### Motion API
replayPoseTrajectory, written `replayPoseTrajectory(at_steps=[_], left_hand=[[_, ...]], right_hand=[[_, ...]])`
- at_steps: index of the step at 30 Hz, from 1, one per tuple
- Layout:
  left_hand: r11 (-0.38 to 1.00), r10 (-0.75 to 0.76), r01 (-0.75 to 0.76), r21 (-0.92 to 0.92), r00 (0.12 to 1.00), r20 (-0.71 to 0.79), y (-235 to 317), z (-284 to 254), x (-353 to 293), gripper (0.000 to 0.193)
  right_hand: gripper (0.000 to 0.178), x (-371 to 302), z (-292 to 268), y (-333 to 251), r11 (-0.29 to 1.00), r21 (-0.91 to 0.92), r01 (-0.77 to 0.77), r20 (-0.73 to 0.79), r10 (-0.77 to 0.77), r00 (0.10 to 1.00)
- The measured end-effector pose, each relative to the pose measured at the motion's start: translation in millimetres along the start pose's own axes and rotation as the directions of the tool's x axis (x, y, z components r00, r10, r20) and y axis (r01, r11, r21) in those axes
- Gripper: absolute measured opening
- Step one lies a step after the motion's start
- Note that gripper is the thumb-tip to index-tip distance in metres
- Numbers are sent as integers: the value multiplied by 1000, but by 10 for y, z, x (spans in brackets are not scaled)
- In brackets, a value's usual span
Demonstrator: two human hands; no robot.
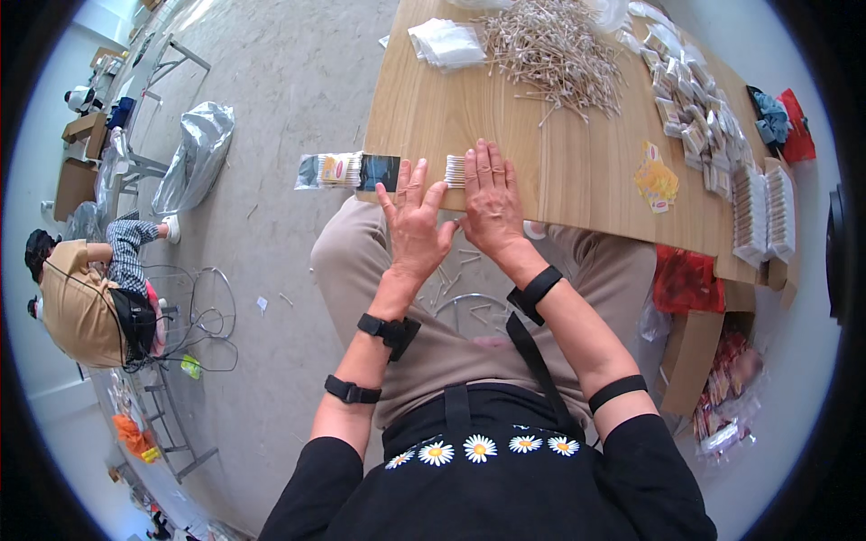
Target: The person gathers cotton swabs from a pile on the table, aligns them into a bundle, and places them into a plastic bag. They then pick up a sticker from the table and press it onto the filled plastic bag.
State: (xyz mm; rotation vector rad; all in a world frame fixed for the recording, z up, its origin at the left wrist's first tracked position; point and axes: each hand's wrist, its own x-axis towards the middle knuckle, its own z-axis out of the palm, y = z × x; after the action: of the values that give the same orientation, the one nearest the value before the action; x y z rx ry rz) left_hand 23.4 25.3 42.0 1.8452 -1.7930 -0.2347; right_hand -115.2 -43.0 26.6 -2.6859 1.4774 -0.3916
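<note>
A short row of cotton swabs (456, 171) lies at the table's near edge, between my two hands. My right hand (492, 198) rests flat with its fingers stretched out, covering the right part of the row. Just left of the swabs, my left hand (417, 221) has its fingers extended and spread, with the fingertips at the table edge and nothing visibly gripped. Beside its fingers lies a dark flat piece (380, 172). A clear packet of cotton swabs (338, 169) with a printed card adjoins that piece and juts past the table's left edge.
A big heap of loose cotton swabs (555, 54) sits farther back on the wooden table (424, 108), near clear bags (446, 43). Yellow cards (657, 178) and many filled packets (699, 117) lie to the right. An open cardboard box (695, 356) stands below. Another person (86, 298) sits far left.
</note>
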Motion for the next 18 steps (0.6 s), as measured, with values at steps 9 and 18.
replayPoseTrajectory(at_steps=[9,18], left_hand=[[997,15,-13,-80,999,29,144,-183,-12,60],[-404,864,81,-911,361,-351,1712,-1573,-310,58]], right_hand=[[90,49,64,14,1000,0,-4,43,4,999],[106,-17,105,56,1000,6,-12,14,12,1000]])
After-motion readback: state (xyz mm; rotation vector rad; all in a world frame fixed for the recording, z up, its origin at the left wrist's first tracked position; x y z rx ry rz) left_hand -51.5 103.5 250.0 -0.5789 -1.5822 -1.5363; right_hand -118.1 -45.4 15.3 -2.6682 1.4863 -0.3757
